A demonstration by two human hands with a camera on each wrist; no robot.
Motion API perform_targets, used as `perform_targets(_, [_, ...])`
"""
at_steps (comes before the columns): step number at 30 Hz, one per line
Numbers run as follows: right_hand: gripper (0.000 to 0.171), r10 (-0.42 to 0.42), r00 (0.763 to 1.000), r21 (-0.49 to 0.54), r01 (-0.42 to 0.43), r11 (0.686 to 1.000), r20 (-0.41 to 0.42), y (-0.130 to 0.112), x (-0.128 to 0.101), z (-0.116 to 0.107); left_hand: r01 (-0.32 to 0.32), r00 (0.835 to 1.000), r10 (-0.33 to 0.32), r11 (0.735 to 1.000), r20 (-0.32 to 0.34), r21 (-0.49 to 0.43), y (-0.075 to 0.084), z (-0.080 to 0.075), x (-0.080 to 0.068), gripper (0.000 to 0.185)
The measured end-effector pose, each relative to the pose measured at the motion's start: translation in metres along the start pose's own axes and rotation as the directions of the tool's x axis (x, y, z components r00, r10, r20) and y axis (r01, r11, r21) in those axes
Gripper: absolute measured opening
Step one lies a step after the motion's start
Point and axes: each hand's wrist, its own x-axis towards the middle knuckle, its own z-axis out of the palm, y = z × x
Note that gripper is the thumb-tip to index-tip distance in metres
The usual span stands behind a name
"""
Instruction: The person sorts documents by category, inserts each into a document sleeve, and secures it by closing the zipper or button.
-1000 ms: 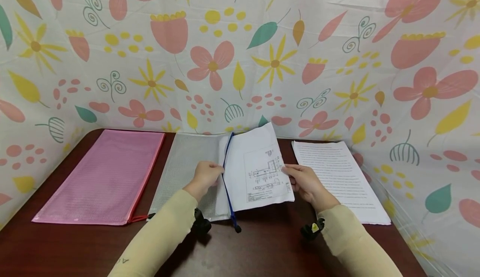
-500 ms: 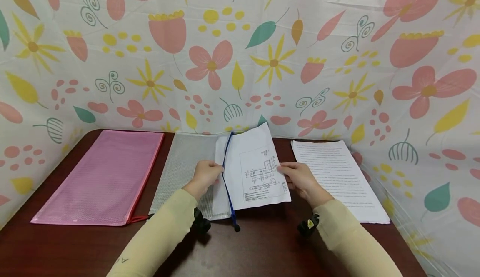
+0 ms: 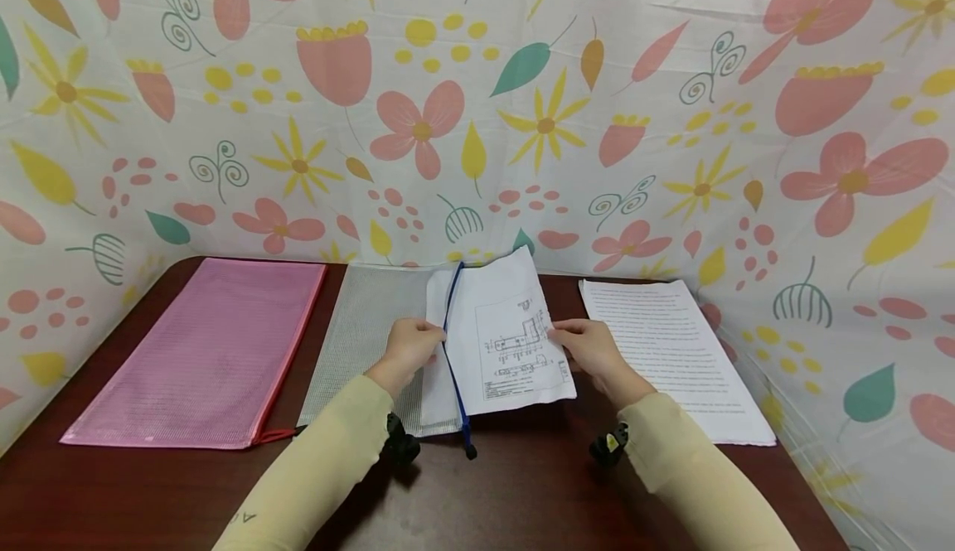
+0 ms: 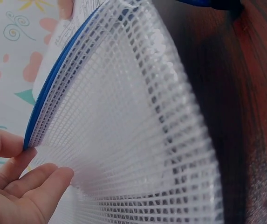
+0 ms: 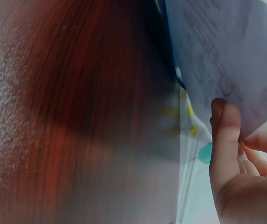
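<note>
A clear mesh zipper pouch point(image 3: 358, 311) with a blue zipper edge point(image 3: 453, 369) lies in the middle of the table. My left hand point(image 3: 406, 356) pinches its zipper edge between thumb and finger; the left wrist view shows the mesh point(image 4: 124, 102) bulging beside the fingers. Partly inside the pouch is a sheaf of paper point(image 3: 515, 360) printed with a technical drawing, its right part sticking out past the zipper. At the sheaf's right edge my right hand point(image 3: 597, 356) pinches it, also seen with the paper point(image 5: 222, 51) in the right wrist view.
On the left lies a pink mesh zipper pouch point(image 3: 201, 352) with a red zipper edge and pull cord. A stack of printed sheets point(image 3: 671, 352) lies to the right. Behind the dark wooden table point(image 3: 485, 501) hangs a flowered cloth point(image 3: 477, 103).
My right hand has moved a little to the left with the paper, and the sheaf sits slightly deeper in the pouch. The left hand has stayed almost still at the zipper edge.
</note>
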Motion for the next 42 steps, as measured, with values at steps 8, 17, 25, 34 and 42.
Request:
perform_targets(8, [0.038,0.034,0.999,0.152,-0.037,0.988,0.025,-0.003,0.000,0.001,0.002,1.000,-0.002,1.000,-0.004,0.014,0.001,0.001,0.000,0.019])
perform_targets(17, [0.040,0.046,0.997,0.283,-0.063,0.957,0.065,0.001,0.001,0.009,-0.006,0.999,0.007,1.000,-0.034,0.025,0.003,0.003,0.001,0.018])
perform_targets(25, [0.040,0.061,0.995,0.353,-0.087,0.932,0.084,0.005,0.002,0.014,-0.012,0.999,0.013,1.000,-0.042,0.015,0.005,0.005,-0.001,0.018])
perform_targets(34, [0.040,0.045,0.993,0.372,-0.083,0.924,0.110,0.005,0.002,0.021,-0.007,0.998,0.010,0.999,-0.056,0.053,0.006,0.005,0.000,0.017])
perform_targets(42, [0.038,0.040,0.994,0.322,-0.072,0.944,0.107,0.004,0.002,0.026,-0.075,0.995,0.085,0.980,-0.047,0.186,0.005,0.006,-0.002,0.016])
